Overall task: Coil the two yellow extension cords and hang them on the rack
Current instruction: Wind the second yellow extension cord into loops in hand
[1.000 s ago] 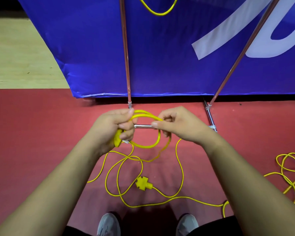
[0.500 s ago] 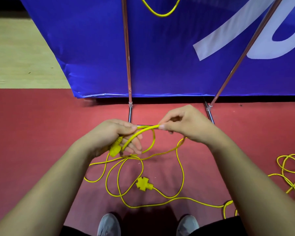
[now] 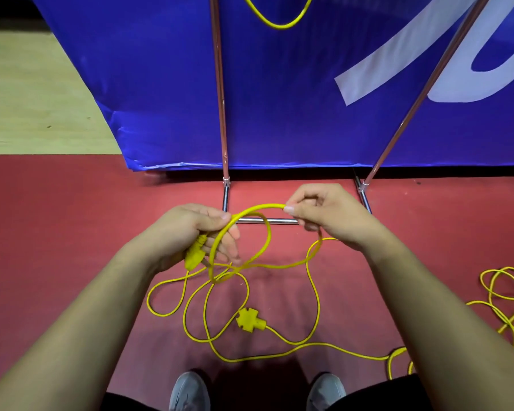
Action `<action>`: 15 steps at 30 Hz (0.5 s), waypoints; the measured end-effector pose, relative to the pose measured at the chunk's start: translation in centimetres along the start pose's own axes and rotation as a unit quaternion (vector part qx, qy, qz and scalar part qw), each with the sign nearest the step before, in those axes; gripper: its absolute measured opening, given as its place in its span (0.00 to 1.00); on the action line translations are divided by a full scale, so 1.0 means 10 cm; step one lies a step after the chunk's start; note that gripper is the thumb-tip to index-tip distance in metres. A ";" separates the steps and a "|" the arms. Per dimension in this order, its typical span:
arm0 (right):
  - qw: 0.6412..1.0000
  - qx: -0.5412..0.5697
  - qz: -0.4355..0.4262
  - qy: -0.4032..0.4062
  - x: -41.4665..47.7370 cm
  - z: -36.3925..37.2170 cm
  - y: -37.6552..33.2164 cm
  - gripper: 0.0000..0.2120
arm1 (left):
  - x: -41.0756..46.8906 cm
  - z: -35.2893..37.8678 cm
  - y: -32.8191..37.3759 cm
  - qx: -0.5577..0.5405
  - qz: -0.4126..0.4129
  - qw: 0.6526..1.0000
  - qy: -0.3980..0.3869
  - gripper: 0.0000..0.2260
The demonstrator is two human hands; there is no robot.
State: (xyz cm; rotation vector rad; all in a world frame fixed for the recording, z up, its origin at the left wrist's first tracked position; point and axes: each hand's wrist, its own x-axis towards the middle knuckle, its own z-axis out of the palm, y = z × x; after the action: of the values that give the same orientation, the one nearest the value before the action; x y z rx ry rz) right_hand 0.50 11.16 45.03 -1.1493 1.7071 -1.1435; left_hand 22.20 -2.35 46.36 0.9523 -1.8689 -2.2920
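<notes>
our left hand (image 3: 190, 232) grips the yellow cord (image 3: 257, 207) at its plug end (image 3: 194, 256), with a loop hanging off the fingers. our right hand (image 3: 324, 215) pinches the same cord at the top of the loop. hands are apart, above the rack's base bar (image 3: 279, 221). the rest of the cord trails on the red floor (image 3: 72, 232), its socket (image 3: 247, 319) near our shoes (image 3: 187, 390). the second cord (image 3: 490, 287) lies tangled at far right.

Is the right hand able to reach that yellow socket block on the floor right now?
Probably not yet: the right hand pinches the cord, so its fingers are occupied. Nothing covers the socket block on the floor, so after letting go the way looks free.
</notes>
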 end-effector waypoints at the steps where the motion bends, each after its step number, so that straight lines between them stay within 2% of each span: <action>1: 1.000 -0.005 -0.019 0.008 0.00 0.01 -0.07 0.05 | 0.00 0.01 0.00 -0.003 -0.002 1.000 -0.014 0.13; 4: 0.996 -0.033 -0.076 -0.023 -0.04 0.24 -0.25 0.04 | 0.04 0.06 -0.07 0.015 0.016 0.998 -0.057 0.13; 6: 0.995 -0.046 -0.076 -0.034 -0.02 0.36 -0.27 0.04 | 0.06 0.07 -0.10 0.026 0.050 0.997 -0.058 0.11; 9: 0.991 -0.120 -0.022 -0.055 0.01 0.19 -0.12 0.09 | 0.05 -0.01 -0.03 -0.049 0.099 0.994 0.004 0.10; 11: 0.986 -0.147 0.020 -0.079 0.00 0.02 0.04 0.09 | 0.02 -0.10 0.01 -0.073 0.117 0.990 0.041 0.10; 15: 0.998 -0.034 0.043 -0.024 -0.02 -0.06 0.18 0.04 | 0.00 -0.18 -0.01 0.000 0.087 0.996 0.017 0.10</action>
State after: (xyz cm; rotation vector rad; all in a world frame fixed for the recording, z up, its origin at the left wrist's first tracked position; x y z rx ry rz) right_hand -0.47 11.89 43.59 -1.1240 1.7538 -1.0053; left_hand 23.13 -3.91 46.12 0.7883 -1.8585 -2.1622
